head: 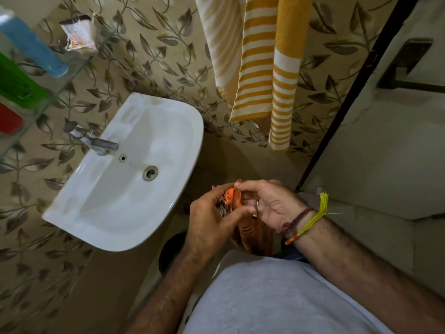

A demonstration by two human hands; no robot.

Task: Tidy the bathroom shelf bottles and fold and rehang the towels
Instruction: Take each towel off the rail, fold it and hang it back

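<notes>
While the left hand (214,213) and right hand (269,201) both pinch the fringed edge of an orange towel (250,235), its length hangs down between them. Beside them is the white sink (134,169). A yellow-striped towel (269,59) hangs lengthwise on the wall; blue (33,44), green (19,83) and red (9,119) bottles stand on the glass shelf (72,68), labels unreadable.

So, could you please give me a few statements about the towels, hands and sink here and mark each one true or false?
1. Both hands, left hand and right hand, hold the orange cloth. True.
2. The yellow striped towel lies in the sink. False: it hangs against the wall.
3. The tap is running. False: no water shows.
4. Bottles stand on the glass shelf at the left. True.
5. The right wrist is bare. False: it wears thread bands.
</notes>
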